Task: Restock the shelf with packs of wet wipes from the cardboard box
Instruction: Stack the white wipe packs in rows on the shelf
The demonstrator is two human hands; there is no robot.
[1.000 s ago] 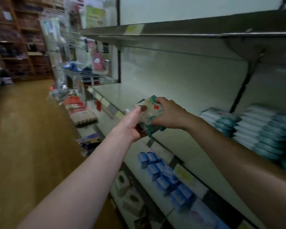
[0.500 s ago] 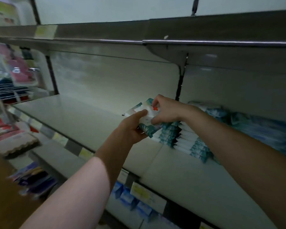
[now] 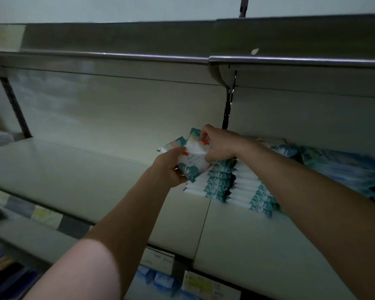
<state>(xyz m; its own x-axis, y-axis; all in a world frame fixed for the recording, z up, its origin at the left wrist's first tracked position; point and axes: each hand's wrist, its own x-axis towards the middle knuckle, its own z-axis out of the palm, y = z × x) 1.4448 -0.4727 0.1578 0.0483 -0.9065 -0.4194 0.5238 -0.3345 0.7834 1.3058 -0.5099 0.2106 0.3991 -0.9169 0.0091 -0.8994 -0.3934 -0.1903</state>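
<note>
Grips a pack of wet wipes (image 3: pixel 193 155) between left hand (image 3: pixel 168 168) at its left and right hand (image 3: pixel 220 146) at its right, just above the leftmost stack (image 3: pixel 215 184) on the shelf (image 3: pixel 74 169), beside further stacks (image 3: pixel 254 197) rightward, under an upper shelf (image 3: pixel 139 59).

white-teal leaf-print wipes pack (image 3: pixel 193 158), red crosses

Your left hand (image 3: pixel 169 167) grips the wet-wipe packs (image 3: pixel 193 156) from below, and your right hand (image 3: pixel 219 146) pinches their upper edge. You hold them tilted over the leftmost of the stacked packs (image 3: pixel 217 182) on the grey shelf (image 3: pixel 74 169).
</note>
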